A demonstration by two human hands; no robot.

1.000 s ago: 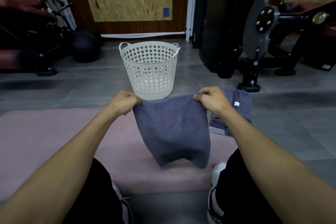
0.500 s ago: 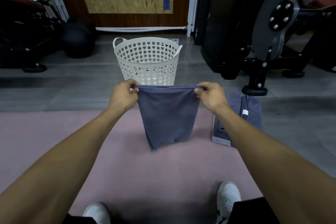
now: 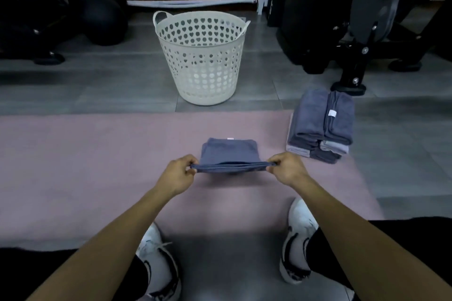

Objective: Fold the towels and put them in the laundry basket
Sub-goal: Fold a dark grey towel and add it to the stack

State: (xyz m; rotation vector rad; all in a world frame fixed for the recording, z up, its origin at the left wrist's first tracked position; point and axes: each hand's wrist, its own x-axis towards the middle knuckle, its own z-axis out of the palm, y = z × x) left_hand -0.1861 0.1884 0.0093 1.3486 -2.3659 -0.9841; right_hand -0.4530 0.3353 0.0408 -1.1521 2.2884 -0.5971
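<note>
Both hands pinch the near edge of a blue-grey towel point(image 3: 230, 151): the left hand point(image 3: 179, 173) grips its left corner, the right hand point(image 3: 287, 170) its right corner. The towel's far part lies folded on the pink mat point(image 3: 97, 154), its near edge apparently lifted slightly. A white laundry basket point(image 3: 201, 56) stands beyond on the grey floor, and a stack of towels point(image 3: 320, 124) sits at the mat's right edge.

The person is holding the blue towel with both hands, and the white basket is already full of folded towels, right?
Not quite. Both hands, left hand and right hand, do hold the blue towel, but the head view shows no towels in the white basket. The folded towels are stacked on the mat.
</note>
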